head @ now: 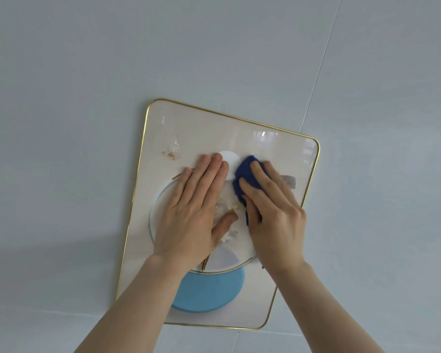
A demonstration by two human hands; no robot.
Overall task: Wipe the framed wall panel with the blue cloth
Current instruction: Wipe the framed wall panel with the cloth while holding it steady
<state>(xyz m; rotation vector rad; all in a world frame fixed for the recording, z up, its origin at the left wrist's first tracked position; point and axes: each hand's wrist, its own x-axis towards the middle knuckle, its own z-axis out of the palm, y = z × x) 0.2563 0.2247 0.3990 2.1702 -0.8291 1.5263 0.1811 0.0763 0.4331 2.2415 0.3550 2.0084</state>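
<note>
I am pressing my left hand [191, 215] flat, fingers together, on the middle of the framed wall panel [163, 128], a pale glossy panel with a thin gold rim hanging tilted on the grey wall [87, 72]. My right hand [273, 215] is holding the dark blue cloth [247, 174] bunched against the panel's right half.

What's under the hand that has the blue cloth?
The blue cloth is under the right hand, pressed on the framed wall panel. The hand covers most of it, and the picture beneath.
</note>
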